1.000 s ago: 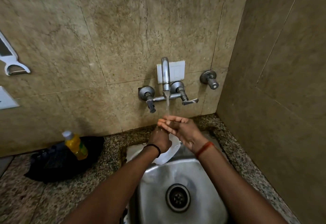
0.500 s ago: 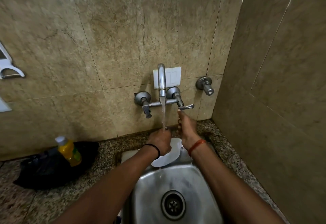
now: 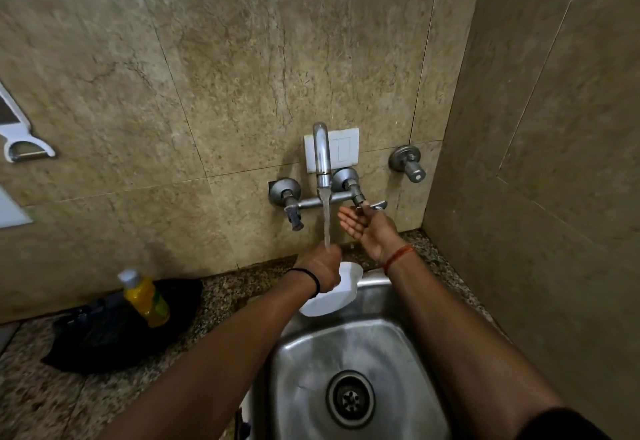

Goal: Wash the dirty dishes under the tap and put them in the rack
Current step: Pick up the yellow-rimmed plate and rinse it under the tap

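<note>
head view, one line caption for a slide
Left hand holds white dish under running tap; right hand open.

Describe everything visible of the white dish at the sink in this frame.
The white dish looks like a smooth, glossy plate or shallow bowl; which one is unclear. It sits tilted at the sink's back rim, its lower edge hanging over the basin. The left hand grips its upper part and hides much of it. The tap stream lands on that hand just above it.

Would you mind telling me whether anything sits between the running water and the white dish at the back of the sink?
Yes: the left hand is directly under the tap's stream, above the white dish, so water strikes the hand first. The right hand is off to the side.
</note>
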{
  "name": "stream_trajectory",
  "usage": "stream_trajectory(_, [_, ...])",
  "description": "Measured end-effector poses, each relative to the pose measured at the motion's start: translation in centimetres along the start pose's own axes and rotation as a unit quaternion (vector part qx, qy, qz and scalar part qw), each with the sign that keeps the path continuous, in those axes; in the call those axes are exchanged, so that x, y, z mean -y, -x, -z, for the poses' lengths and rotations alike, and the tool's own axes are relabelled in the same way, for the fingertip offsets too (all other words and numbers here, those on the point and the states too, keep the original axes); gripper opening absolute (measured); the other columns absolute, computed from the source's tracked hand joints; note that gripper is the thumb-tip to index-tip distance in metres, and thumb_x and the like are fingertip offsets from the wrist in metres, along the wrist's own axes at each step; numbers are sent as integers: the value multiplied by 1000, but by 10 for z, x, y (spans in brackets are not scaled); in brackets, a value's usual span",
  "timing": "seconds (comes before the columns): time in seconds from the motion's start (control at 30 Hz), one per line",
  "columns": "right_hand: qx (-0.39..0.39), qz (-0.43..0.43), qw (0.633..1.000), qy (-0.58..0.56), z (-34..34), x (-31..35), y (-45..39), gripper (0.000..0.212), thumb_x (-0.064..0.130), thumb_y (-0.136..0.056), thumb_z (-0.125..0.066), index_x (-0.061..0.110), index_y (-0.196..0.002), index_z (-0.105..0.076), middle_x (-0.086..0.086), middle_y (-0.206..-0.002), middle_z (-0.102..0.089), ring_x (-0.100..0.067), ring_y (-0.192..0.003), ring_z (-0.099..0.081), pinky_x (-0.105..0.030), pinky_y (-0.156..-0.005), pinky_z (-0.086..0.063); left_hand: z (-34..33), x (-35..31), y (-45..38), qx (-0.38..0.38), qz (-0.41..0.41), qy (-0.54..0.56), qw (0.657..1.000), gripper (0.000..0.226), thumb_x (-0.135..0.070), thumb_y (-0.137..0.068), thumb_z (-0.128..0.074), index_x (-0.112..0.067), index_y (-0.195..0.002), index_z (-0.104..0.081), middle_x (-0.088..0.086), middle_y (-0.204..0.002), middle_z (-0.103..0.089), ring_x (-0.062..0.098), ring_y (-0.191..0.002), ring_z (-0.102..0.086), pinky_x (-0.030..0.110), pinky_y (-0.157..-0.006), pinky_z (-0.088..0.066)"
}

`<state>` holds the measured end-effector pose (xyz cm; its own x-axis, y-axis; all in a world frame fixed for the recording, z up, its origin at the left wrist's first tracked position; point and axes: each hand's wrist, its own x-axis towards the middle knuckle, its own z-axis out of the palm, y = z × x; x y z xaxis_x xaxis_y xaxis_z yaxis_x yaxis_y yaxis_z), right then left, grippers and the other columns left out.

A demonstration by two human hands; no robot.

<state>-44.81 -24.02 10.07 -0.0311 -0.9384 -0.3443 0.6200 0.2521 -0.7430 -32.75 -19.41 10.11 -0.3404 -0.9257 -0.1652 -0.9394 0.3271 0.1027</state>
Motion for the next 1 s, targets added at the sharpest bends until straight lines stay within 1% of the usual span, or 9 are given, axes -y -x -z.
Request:
stream_trajectory(0.17, [29,-30,998,-49,7,3,-9,31,22,-104,-33,-1,-95,-53,-30,-136,-51,-37,-127,-51,-40,-96,-45,-6,2,1,-3,-4,-6,1000,24,-12,-90,-55,-8,-114,-59,14,-117,-60,31,-104,-60,36,-82,-51])
stream_trajectory(0.23, [20,-37,999,-33,4,2,-7,28,22,-105,-33,0,-102,-50,-32,-133,-52,-39,-123,-54,-41,-94,-48,-10,2,2,4,-2,0,1000,26,-13,-89,-56,-10,-115,-60,13,-118,-60,30,-104,-60,36,-82,-50])
stream_trajectory(0.3, [50,-70,996,-26,2,-2,2,27,14,-104,-33,-3,-123,-42,-33,-124,-57,-40,-113,-60,-43,-88,-55,-14,2,1,13,-4,-1,1000,24,-13,-88,-56,-10,-111,-61,13,-115,-62,31,-102,-61,35,-79,-49])
stream_trajectory(0.43, [192,-143,970,36,-6,-18,31,33,-12,-96,-35,-15,-127,-45,-29,-108,-64,-29,-89,-72,-30,-77,-60,-24,9,0,37,-21,-12,999,45,-13,-90,-53,-9,-135,-49,16,-136,-53,32,-119,-54,36,-95,-46])
stream_trajectory(0.53, [226,-133,957,128,-15,-20,42,25,-7,-93,-49,-8,-116,-60,-18,-99,-72,-13,-72,-73,-14,-58,-56,-26,13,2,50,-21,-25,998,56,-16,-93,-52,-12,-146,-36,14,-149,-40,31,-131,-44,36,-107,-38])
stream_trajectory(0.63, [173,-81,950,247,-19,-22,39,15,14,-89,-65,2,-96,-69,-2,-74,-74,-1,-31,-42,-8,-29,-30,-25,15,3,38,-16,-23,999,39,-16,-91,-53,-8,-128,-56,14,-131,-57,30,-117,-55,35,-95,-47])
stream_trajectory(0.73, [65,-27,962,265,-16,-25,34,38,38,-90,-62,14,-61,-57,9,-39,-45,-2,-27,-31,-11,-28,-23,-20,17,4,5,-4,7,1000,25,-10,-87,-55,-3,-110,-62,15,-117,-64,31,-103,-62,36,-81,-52])
stream_trajectory(0.83, [-15,-1,972,236,-7,-20,29,46,51,-90,-54,21,-56,-45,7,-45,-38,-9,-39,-36,-18,-40,-33,-15,15,5,-6,-1,-4,1000,20,-8,-87,-56,-3,-105,-63,17,-111,-65,33,-99,-63,37,-77,-51])
stream_trajectory(1.0, [-82,-11,992,97,13,-4,17,22,37,-90,-61,15,-86,-60,-3,-79,-60,-14,-63,-53,-28,-57,-46,-10,10,2,-5,-13,4,1000,24,-10,-85,-61,-6,-108,-62,16,-113,-62,33,-99,-62,36,-76,-52])
